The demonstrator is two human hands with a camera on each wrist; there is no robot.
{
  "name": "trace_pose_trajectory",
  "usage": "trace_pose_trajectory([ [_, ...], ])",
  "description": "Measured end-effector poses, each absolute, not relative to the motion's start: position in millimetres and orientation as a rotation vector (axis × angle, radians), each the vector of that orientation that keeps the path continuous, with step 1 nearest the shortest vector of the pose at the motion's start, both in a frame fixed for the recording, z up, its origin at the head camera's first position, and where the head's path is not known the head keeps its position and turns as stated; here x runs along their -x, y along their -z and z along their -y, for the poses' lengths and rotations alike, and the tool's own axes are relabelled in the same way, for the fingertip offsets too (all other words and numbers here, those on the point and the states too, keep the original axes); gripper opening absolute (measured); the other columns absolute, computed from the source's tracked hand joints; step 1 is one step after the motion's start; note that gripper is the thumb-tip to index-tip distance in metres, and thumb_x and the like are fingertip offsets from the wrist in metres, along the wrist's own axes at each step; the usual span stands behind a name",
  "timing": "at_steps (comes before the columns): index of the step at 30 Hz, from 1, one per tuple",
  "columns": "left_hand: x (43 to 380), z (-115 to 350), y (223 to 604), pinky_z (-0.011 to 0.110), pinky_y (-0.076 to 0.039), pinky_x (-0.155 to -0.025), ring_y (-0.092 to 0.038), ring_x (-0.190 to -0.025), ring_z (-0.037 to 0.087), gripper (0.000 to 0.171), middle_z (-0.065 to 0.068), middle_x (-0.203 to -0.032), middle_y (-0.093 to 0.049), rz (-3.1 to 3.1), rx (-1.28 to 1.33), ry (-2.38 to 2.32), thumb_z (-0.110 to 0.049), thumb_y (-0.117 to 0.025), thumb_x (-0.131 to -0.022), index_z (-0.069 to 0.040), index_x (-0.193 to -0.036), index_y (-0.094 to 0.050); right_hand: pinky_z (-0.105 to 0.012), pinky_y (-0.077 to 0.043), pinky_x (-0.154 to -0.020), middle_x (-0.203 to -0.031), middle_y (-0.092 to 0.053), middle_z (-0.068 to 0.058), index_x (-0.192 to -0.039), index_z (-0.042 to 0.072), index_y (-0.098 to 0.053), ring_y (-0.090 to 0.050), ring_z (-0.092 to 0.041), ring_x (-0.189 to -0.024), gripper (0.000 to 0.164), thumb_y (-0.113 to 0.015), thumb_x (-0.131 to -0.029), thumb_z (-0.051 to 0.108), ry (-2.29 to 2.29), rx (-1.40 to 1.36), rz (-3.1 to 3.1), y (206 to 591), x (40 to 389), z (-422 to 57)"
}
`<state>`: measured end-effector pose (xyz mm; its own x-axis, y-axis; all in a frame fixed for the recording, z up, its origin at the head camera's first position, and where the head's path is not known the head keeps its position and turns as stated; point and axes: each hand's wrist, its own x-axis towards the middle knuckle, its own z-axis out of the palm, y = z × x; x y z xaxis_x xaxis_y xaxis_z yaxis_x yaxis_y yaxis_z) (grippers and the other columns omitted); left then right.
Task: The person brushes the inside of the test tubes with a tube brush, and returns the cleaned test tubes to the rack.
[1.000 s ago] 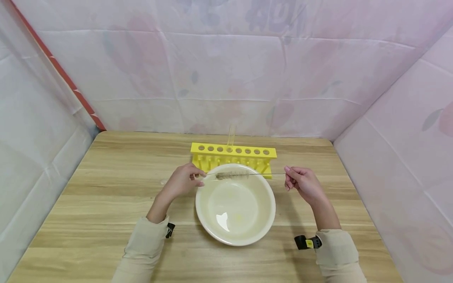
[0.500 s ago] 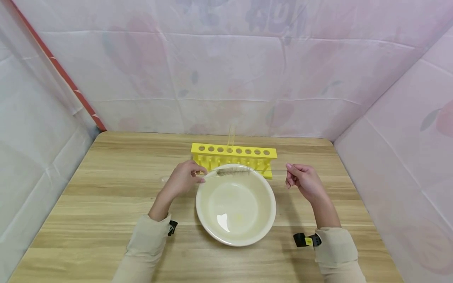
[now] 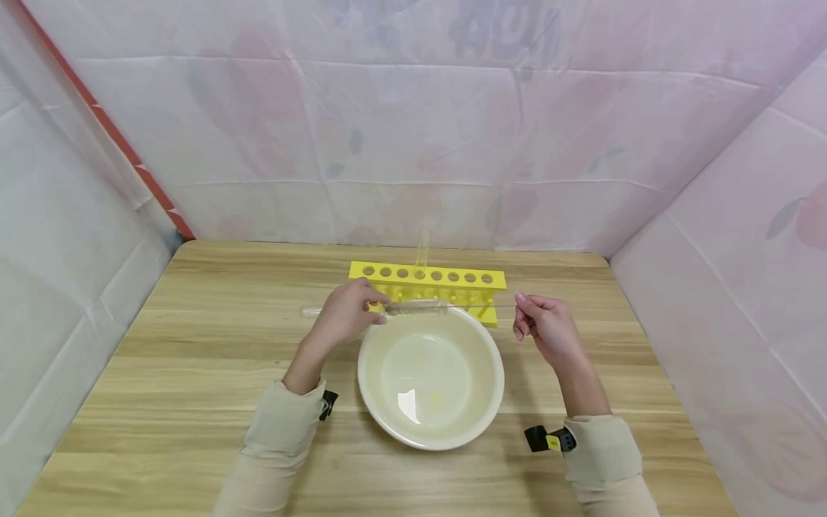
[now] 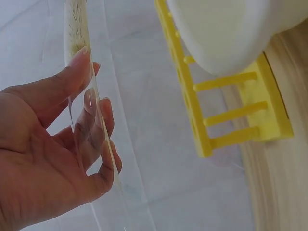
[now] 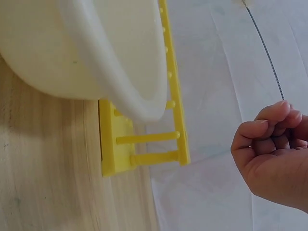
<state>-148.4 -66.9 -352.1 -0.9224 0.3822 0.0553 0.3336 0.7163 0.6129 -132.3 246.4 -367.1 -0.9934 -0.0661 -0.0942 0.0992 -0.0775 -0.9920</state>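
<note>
Test tube (image 3: pixel 311 311), basin (image 3: pixel 431 444) below, yellow rack (image 3: pixel 461 278) partly hidden behind

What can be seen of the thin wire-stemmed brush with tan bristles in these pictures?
The thin wire-stemmed brush has a twisted, metal-looking stem and tan bristles forming a narrow cylinder. In the head view it lies roughly level, crossing the far rim of the round cream basin. The right hand pinches the stem, hiding its end. The bristles appear to sit inside the clear, glass-like tube held by the left hand.
</note>
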Motion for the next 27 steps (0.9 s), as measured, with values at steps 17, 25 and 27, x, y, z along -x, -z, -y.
trace_pose_trajectory([
  [17, 145.1, 39.2, 339.3, 0.036, -0.044, -0.077, -0.056, -0.094, 0.023, 0.025, 0.005, -0.093, -0.063, -2.855, -0.584, -1.05, -0.011, -0.076, -0.073, -0.008, -0.098, -0.072, -0.022, -0.037, -0.043, -0.051, -0.04, -0.004, -0.057, 0.002, -0.048, -0.038, -0.014, -0.042, 0.04, -0.049, -0.095, 0.011, 2.254, -0.05, -1.992, 365.6, 134.0, -202.5],
  [25, 146.0, 35.9, 342.6, 0.032, -0.044, -0.072, -0.054, -0.079, 0.018, 0.023, 0.003, -0.087, -0.062, -2.828, -0.549, -1.103, -0.008, -0.076, -0.072, -0.009, -0.095, -0.073, -0.022, -0.036, -0.042, -0.049, -0.038, -0.003, -0.056, 0.001, -0.047, -0.037, -0.013, -0.041, 0.04, -0.048, -0.095, 0.009, 2.233, -0.067, -1.976, 369.2, 134.5, -190.8],
  [27, 146.0, 34.8, 344.0, 0.03, -0.042, -0.067, -0.051, -0.074, 0.017, 0.022, 0.002, -0.083, -0.06, -2.795, -0.566, -1.121, -0.009, -0.076, -0.073, -0.008, -0.094, -0.073, -0.023, -0.036, -0.043, -0.048, -0.038, -0.003, -0.056, 0.001, -0.046, -0.037, -0.013, -0.041, 0.04, -0.048, -0.095, 0.01, 2.224, -0.063, -1.969, 369.9, 134.7, -188.2],
])
